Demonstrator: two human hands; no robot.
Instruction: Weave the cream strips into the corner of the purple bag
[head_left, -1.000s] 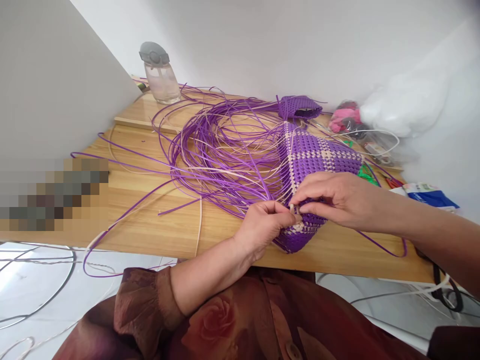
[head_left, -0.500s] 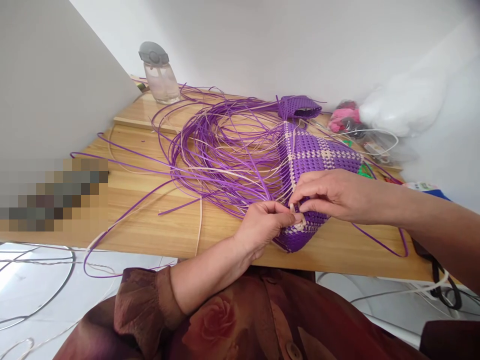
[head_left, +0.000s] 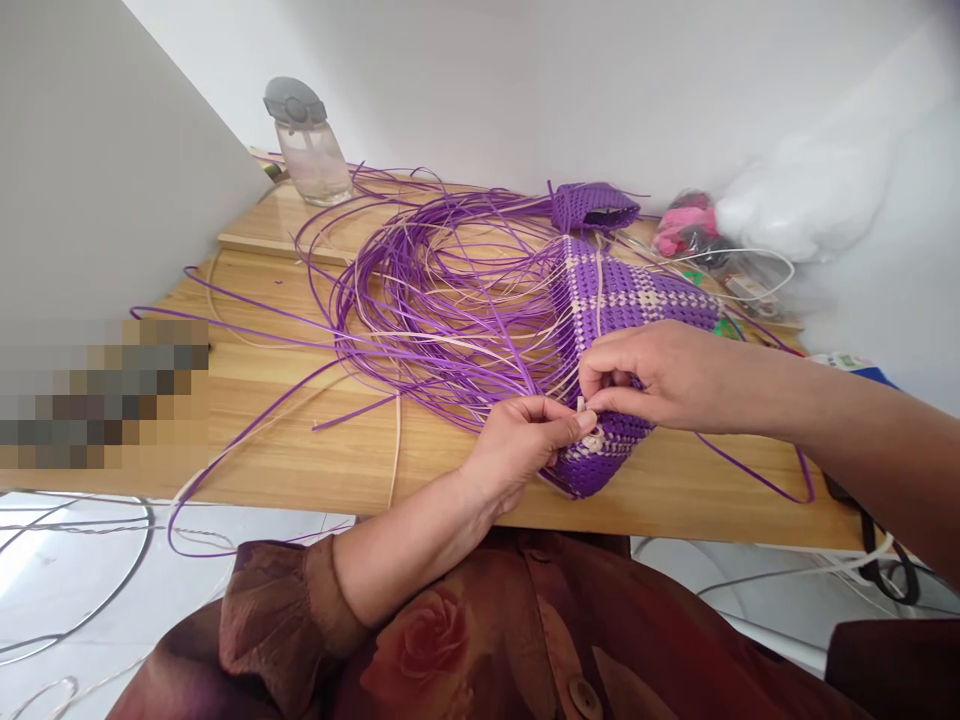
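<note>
A half-woven purple and cream basket (head_left: 637, 300) lies on its side on the wooden table (head_left: 300, 450). Long purple and cream strips (head_left: 435, 300) fan out of it to the left. At the basket's near corner my left hand (head_left: 525, 445) is closed, pinching a cream strip (head_left: 581, 408). My right hand (head_left: 660, 375) reaches in from the right, its fingers closed on the same strip end against the weave. The two hands touch at the fingertips.
A clear water bottle (head_left: 307, 150) with a grey lid stands at the back left. A small purple woven piece (head_left: 592, 205) lies behind the basket. Pink items (head_left: 686, 225), white plastic bags (head_left: 802, 200) and cables crowd the back right. Wire hoops (head_left: 75, 580) lie on the floor at left.
Both hands have shifted slightly up along the basket's corner, still pinching the cream strip. The view has tilted a little.
</note>
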